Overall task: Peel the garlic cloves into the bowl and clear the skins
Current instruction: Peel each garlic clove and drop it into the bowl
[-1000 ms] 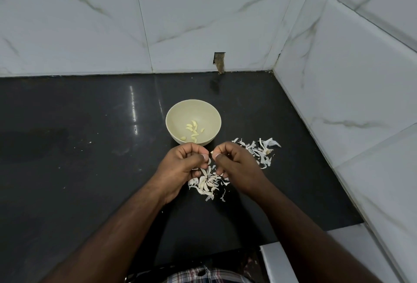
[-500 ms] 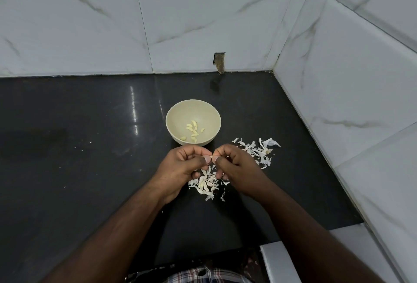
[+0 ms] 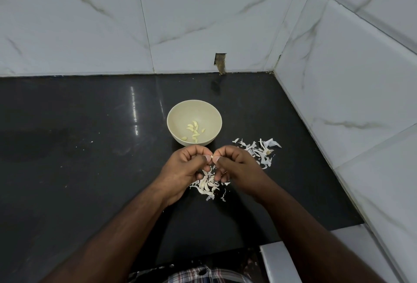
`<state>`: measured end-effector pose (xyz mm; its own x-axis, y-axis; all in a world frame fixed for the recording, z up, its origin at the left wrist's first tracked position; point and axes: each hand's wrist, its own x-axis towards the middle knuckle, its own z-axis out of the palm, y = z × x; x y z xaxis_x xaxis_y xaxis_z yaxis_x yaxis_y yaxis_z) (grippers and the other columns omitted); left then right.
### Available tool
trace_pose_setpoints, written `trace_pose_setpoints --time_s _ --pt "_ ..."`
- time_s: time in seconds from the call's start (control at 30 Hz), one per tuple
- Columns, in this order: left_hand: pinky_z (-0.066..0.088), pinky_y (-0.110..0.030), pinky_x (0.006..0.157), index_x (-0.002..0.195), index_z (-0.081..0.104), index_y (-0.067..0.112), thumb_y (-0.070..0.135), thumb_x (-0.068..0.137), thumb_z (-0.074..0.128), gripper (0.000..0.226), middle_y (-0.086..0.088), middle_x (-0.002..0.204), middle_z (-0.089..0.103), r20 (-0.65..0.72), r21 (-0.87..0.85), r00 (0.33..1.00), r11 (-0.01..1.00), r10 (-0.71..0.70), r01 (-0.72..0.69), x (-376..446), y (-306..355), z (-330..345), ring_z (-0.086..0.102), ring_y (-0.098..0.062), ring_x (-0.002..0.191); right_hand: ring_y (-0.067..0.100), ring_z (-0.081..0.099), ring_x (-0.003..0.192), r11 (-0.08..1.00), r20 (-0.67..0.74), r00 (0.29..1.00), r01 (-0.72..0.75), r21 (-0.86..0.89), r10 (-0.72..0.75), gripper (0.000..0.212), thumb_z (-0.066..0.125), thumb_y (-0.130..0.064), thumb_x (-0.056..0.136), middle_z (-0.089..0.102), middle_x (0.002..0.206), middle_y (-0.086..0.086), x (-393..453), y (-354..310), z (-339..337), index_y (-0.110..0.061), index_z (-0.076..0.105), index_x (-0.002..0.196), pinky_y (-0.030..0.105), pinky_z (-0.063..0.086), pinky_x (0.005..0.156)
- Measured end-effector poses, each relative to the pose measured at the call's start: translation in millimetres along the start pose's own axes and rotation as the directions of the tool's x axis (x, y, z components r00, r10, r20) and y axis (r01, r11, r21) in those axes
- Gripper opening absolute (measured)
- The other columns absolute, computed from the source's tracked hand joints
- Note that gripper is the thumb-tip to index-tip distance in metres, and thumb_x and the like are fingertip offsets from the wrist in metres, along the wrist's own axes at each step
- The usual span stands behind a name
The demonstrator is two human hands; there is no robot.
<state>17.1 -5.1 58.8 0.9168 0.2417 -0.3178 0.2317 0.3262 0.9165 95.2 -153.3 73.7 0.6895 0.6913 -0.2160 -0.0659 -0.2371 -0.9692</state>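
- Pale, small garlic clove (image 3: 211, 157) is pinched between the thumb tips and forefingers of both hands, held above the table just in front of the bowl.
- Left hand (image 3: 185, 168) has its fingers curled in and grips the clove from its side; right hand (image 3: 234, 165) is curled the same way and pinches the other end (the two thumbs nearly meet).
- Cream bowl (image 3: 176, 113) stands upright on the table just beyond the hands, with several peeled cloves (image 3: 193, 131) lying in its bottom.
- One heap of papery skins (image 3: 208, 184) lies on the table under and between the hands; a second heap (image 3: 261, 149) lies just right of the right hand, near the bowl.
- Black glossy table (image 3: 79, 147) runs back to white marbled wall tiles (image 3: 203, 23) at the rear and right.
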Motion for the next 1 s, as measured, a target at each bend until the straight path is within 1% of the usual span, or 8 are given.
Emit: trace_pose_setpoints --time_s 0.13,0.23,0.4,0.47,0.53,0.73,0.87,1.0 --pt "0.041 -0.023 0.056 0.090 0.070 0.007 0.001 0.093 0.061 0.010 -0.002 0.068 0.063 -0.059 0.092 0.997 0.995 0.040 -0.035 2.2 -1.5 1.6 0.055 -0.010 0.064 0.008 0.059 0.059 0.979 -0.155 0.988 -0.026 -0.202 -0.006 0.013 0.058 -0.015 0.096 0.065 0.062 -0.002 2.1 4.4 4.0 -0.018 0.064 0.085 0.029 0.047 0.059" --pt "0.042 -0.022 0.055 0.089 0.071 0.007 0.004 0.092 0.064 0.008 -0.003 0.068 0.063 -0.089 0.126 0.995 0.991 0.045 -0.033 3.5 -3.1 2.7 0.056 -0.012 0.065 0.007 0.056 0.059 0.919 -0.238 0.968 -0.017 -0.394 -0.084 0.012 0.058 -0.021 0.091 0.064 0.067 -0.004 4.1 7.7 6.8 -0.026 0.061 0.080 0.032 0.048 0.061" --pt "0.040 -0.022 0.056 0.089 0.071 0.007 0.008 0.092 0.067 0.005 -0.002 0.067 0.063 -0.066 0.049 0.998 0.999 0.002 0.001 3.2 -3.2 1.7 0.055 -0.010 0.064 0.003 0.051 0.073 0.805 -0.213 0.947 0.073 -0.589 -0.242 0.010 0.059 -0.021 0.091 0.054 0.079 -0.011 0.9 6.0 7.6 -0.024 0.057 0.082 0.014 0.033 0.061" --pt "0.039 -0.022 0.056 0.089 0.070 0.006 0.006 0.093 0.065 0.006 0.000 0.068 0.063 -0.049 0.008 0.999 1.000 -0.004 0.005 2.6 -2.4 1.0 0.055 -0.009 0.063 0.003 0.054 0.073 0.815 -0.195 0.948 0.099 -0.570 -0.252 0.009 0.059 -0.020 0.092 0.056 0.078 -0.010 -0.1 5.7 8.0 -0.022 0.058 0.083 0.015 0.037 0.063" --pt "0.040 -0.020 0.056 0.091 0.069 0.006 0.007 0.094 0.064 0.006 -0.001 0.071 0.065 -0.016 -0.044 1.000 0.999 -0.013 0.013 1.8 -2.2 -1.0 0.055 -0.008 0.064 0.006 0.060 0.070 0.864 -0.192 0.958 0.091 -0.495 -0.212 0.011 0.058 -0.020 0.093 0.061 0.076 -0.008 0.8 5.6 8.0 -0.024 0.059 0.083 0.025 0.046 0.065" --pt "0.043 -0.017 0.055 0.094 0.068 0.009 0.017 0.087 0.068 0.011 -0.004 0.075 0.064 0.073 -0.158 0.997 0.987 -0.015 0.026 1.1 -4.4 -4.1 0.058 -0.007 0.067 0.021 0.060 0.062 0.998 -0.104 0.993 0.042 -0.041 -0.046 0.012 0.056 -0.009 0.099 0.065 0.066 0.008 -0.8 1.5 6.3 -0.010 0.063 0.090 0.027 0.048 0.057" --pt "0.042 -0.020 0.057 0.104 0.072 0.007 0.007 0.090 0.069 0.014 -0.004 0.078 0.065 0.010 -0.087 1.000 0.996 0.024 -0.023 2.4 -7.2 -2.9 0.057 -0.009 0.070 0.010 0.057 0.054 0.996 -0.190 0.981 0.007 -0.084 -0.023 0.013 0.058 -0.011 0.096 0.064 0.059 -0.001 0.5 1.5 7.4 -0.014 0.064 0.085 0.024 0.045 0.054" --pt "0.042 -0.021 0.056 0.097 0.074 0.005 0.004 0.088 0.072 0.009 -0.003 0.072 0.067 -0.068 0.025 0.995 0.997 0.075 -0.074 3.2 -6.5 1.0 0.056 -0.009 0.064 0.009 0.060 0.059 0.949 -0.295 0.953 -0.024 -0.315 -0.074 0.011 0.060 -0.021 0.091 0.063 0.063 -0.009 2.9 5.6 9.7 -0.024 0.062 0.080 0.029 0.049 0.059"
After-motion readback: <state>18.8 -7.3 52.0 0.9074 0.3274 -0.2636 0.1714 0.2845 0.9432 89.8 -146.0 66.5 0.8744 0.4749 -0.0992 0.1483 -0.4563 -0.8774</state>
